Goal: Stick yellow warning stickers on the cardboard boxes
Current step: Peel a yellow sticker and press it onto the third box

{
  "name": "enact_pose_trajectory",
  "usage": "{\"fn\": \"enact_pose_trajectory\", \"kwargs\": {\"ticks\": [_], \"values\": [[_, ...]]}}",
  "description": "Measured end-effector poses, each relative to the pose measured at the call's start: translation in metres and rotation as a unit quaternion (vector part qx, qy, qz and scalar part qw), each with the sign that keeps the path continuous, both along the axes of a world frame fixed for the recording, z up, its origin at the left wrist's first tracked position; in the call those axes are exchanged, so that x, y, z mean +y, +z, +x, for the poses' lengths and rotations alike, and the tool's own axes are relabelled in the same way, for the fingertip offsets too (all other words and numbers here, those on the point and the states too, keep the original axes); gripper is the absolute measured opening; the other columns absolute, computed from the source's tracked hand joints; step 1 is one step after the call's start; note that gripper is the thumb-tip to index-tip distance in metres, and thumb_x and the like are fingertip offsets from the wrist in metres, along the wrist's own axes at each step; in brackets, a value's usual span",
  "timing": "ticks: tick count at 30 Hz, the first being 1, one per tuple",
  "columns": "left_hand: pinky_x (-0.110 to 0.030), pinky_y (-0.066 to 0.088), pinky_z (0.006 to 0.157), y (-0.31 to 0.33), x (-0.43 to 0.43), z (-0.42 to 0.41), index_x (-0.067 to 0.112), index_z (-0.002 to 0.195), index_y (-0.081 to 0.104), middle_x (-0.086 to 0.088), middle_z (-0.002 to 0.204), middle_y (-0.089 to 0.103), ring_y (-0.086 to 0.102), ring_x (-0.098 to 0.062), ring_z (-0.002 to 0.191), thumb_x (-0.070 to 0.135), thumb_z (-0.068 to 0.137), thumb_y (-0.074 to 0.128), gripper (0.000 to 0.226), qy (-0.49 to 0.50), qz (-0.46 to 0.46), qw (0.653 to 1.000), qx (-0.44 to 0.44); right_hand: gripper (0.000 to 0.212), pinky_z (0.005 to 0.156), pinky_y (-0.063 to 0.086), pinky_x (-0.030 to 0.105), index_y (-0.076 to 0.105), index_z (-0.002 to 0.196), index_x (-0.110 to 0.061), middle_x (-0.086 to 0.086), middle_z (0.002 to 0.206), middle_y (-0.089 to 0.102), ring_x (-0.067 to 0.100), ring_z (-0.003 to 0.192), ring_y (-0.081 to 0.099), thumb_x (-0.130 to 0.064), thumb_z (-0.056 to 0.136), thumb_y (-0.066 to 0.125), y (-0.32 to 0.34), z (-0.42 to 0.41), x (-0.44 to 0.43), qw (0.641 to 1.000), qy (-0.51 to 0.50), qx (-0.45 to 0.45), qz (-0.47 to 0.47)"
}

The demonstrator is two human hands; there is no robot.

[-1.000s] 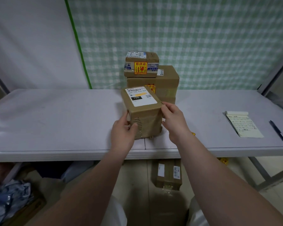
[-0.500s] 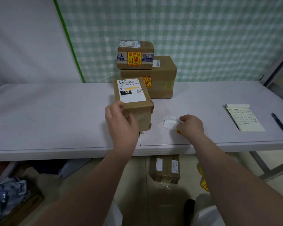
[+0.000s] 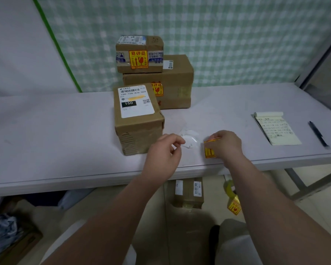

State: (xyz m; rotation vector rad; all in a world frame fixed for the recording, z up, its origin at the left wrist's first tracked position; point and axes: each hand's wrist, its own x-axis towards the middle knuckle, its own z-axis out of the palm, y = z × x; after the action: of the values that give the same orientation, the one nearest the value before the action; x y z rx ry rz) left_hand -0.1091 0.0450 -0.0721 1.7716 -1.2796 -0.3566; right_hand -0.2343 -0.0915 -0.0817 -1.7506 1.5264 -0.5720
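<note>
Holding a small pack of yellow stickers [image 3: 210,150] in curled fingers, the right hand [image 3: 226,144] sits near the front edge of the table [image 3: 65,131]. The pack's long side runs toward the wall. The left hand [image 3: 163,152] is curled beside some white paper [image 3: 189,138]; I cannot tell if it pinches anything. The nearest box [image 3: 138,119] stands just left, label up.
</note>
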Motion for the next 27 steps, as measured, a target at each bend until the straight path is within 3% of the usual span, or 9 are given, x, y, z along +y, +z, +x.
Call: {"fn": "enact_pose_trajectory", "kwargs": {"ticks": [2,4,6,9,14,17,20,27], "values": [[-0.006,0.043,0.070,-0.001,-0.002,-0.002,0.022,0.096,0.065,0.009,0.098,0.059,0.057,-0.003,0.078,0.009,0.088,0.056,0.018,-0.008,0.028,0.997,0.071,0.010,0.071,0.050,0.034,0.067,0.071,-0.018,0.004,0.080,0.065,0.024,0.082,0.061,-0.019,0.074,0.076,0.001,-0.005,0.009,0.992,-0.023,-0.114,0.051],[-0.020,0.051,0.078,-0.002,-0.002,-0.004,0.023,0.094,0.066,0.009,0.100,0.063,0.062,-0.008,0.085,0.014,0.087,0.060,0.013,-0.026,0.050,0.986,0.159,0.006,0.071,0.052,0.035,0.070,0.074,-0.016,0.008,0.080,0.069,0.025,0.078,0.064,-0.018,0.075,0.076,0.003,-0.005,0.021,0.972,-0.004,-0.207,0.115],[-0.030,0.056,0.080,-0.002,-0.001,-0.007,0.023,0.092,0.069,0.004,0.102,0.065,0.065,-0.014,0.092,0.016,0.085,0.065,0.011,-0.042,0.061,0.971,0.228,0.003,0.073,0.055,0.038,0.070,0.080,-0.011,0.011,0.080,0.070,0.026,0.076,0.066,-0.013,0.079,0.072,0.006,-0.003,0.034,0.945,0.026,-0.276,0.172],[-0.031,0.058,0.076,0.000,0.007,-0.010,0.023,0.089,0.068,-0.005,0.105,0.064,0.067,-0.019,0.092,0.007,0.083,0.067,0.016,-0.036,0.048,0.952,0.299,0.008,0.067,0.056,0.036,0.069,0.087,-0.007,0.013,0.082,0.070,0.025,0.073,0.066,-0.013,0.082,0.069,0.010,0.002,0.049,0.915,0.043,-0.336,0.217],[-0.018,0.054,0.064,0.003,0.021,-0.004,0.023,0.090,0.067,0.001,0.095,0.067,0.069,-0.007,0.072,0.000,0.085,0.062,0.024,0.024,0.004,0.951,0.309,0.021,0.062,0.057,0.026,0.068,0.096,-0.004,0.010,0.084,0.073,0.018,0.072,0.070,-0.022,0.090,0.060,0.015,-0.002,0.067,0.885,0.070,-0.375,0.266],[-0.016,0.053,0.063,0.003,0.030,0.000,0.024,0.093,0.066,0.002,0.096,0.068,0.069,-0.006,0.073,0.001,0.085,0.062,0.024,0.046,-0.013,0.955,0.294,0.025,0.056,0.056,0.023,0.067,0.103,0.000,0.010,0.083,0.070,0.013,0.065,0.067,-0.019,0.088,0.062,0.016,-0.006,0.075,0.883,0.097,-0.365,0.280],[-0.014,0.052,0.060,0.004,0.036,0.002,0.020,0.096,0.066,0.008,0.093,0.066,0.068,0.000,0.072,0.001,0.086,0.061,0.022,0.048,-0.022,0.955,0.292,0.016,0.054,0.056,0.022,0.067,0.096,-0.002,0.010,0.079,0.069,0.012,0.063,0.065,-0.015,0.088,0.062,0.017,-0.005,0.082,0.884,0.099,-0.362,0.278],[-0.016,0.053,0.062,0.006,0.047,0.006,0.028,0.089,0.067,0.003,0.094,0.069,0.068,-0.005,0.079,-0.002,0.087,0.056,0.032,0.041,-0.024,0.962,0.269,0.010,0.056,0.055,0.022,0.068,0.086,-0.006,0.007,0.073,0.068,0.013,0.065,0.063,-0.013,0.088,0.061,0.021,-0.002,0.090,0.891,0.107,-0.370,0.239]]}}
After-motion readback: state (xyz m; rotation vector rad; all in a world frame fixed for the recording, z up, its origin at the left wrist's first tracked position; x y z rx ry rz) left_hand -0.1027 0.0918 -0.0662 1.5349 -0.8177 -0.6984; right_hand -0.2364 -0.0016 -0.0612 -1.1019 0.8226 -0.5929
